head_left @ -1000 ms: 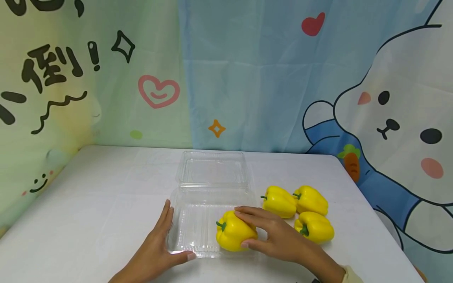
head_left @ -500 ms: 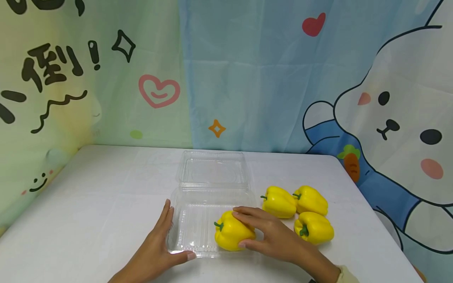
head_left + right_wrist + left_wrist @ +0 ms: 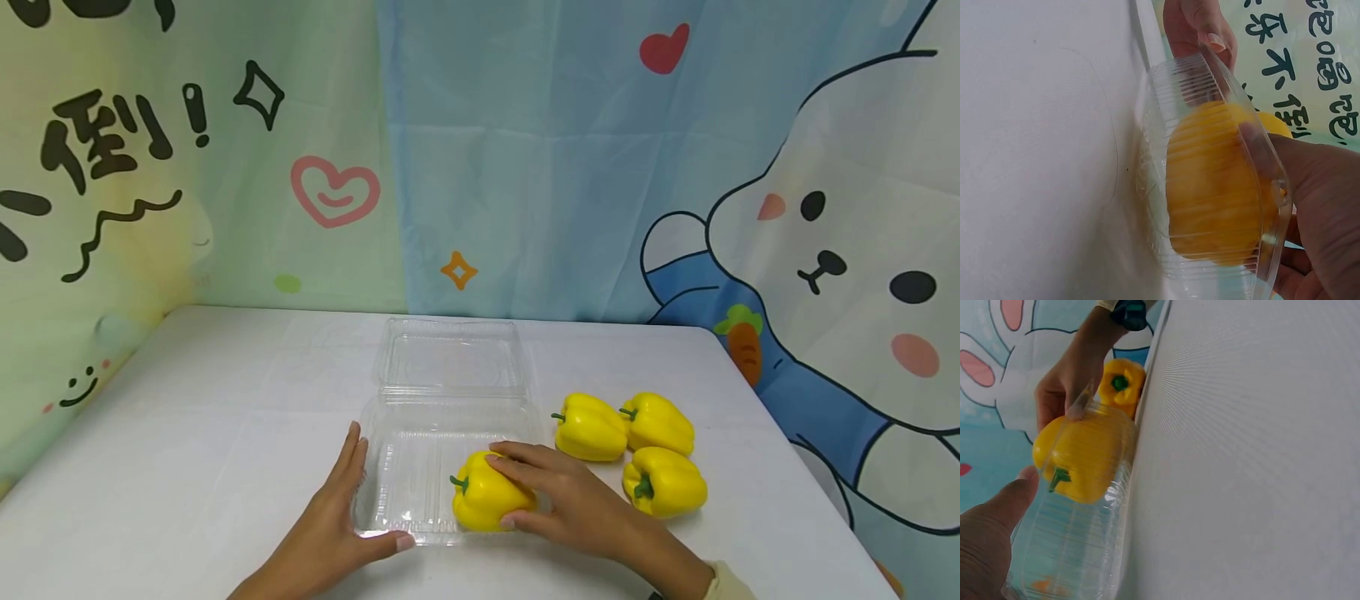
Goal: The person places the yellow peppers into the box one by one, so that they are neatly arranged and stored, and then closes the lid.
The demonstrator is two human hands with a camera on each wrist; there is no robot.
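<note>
A yellow bell pepper (image 3: 483,502) with a green stem sits in the front right part of a clear plastic clamshell container (image 3: 397,475). My right hand (image 3: 573,500) grips it from the right, thumb at the front and fingers over the top. In the right wrist view the pepper (image 3: 1207,187) shows through the ribbed clear wall. My left hand (image 3: 330,512) rests against the container's front left corner, fingers straight along the left side and thumb at the front rim. The container's lid (image 3: 453,354) lies folded back behind its base.
Three more yellow bell peppers lie right of the container: one nearest it (image 3: 591,427), one farther back (image 3: 658,423) and one in front (image 3: 666,483). All rest on a white table (image 3: 225,433). A printed cloth backdrop (image 3: 517,167) hangs behind.
The pepper in my right hand has shifted slightly left inside the container, the hand moving with it. My left hand and the other peppers stay in place.
</note>
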